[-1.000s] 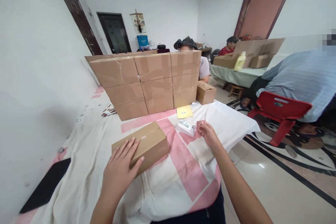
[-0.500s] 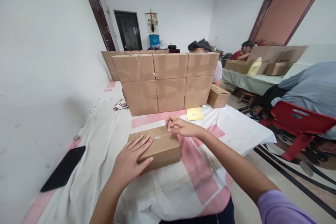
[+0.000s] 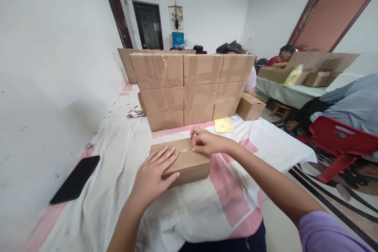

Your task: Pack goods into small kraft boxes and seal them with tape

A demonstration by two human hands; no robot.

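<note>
A closed cardboard box [image 3: 189, 165] lies in front of me on the tablecloth, with a shiny bit of clear tape [image 3: 184, 150] on its top seam. My left hand [image 3: 156, 171] is spread flat over the box's left part, its thumb down the near side. At the right end of the seam, my right hand [image 3: 202, 140] is bent with its fingertips pinched together on the top. Whatever those fingertips hold, if anything, is too small to make out.
Taped cardboard boxes [image 3: 197, 96] form a wall behind my box, with another box [image 3: 251, 106] at its right. A yellow paper [image 3: 223, 125] lies before it. A black phone-like slab [image 3: 76, 179] rests at left. People sit beyond; a red chair [image 3: 342, 138] stands at right.
The view has shifted slightly, so everything sits a little further right. My right fingertips have drawn closer together on the seam; my left hand stays flat on the box.
</note>
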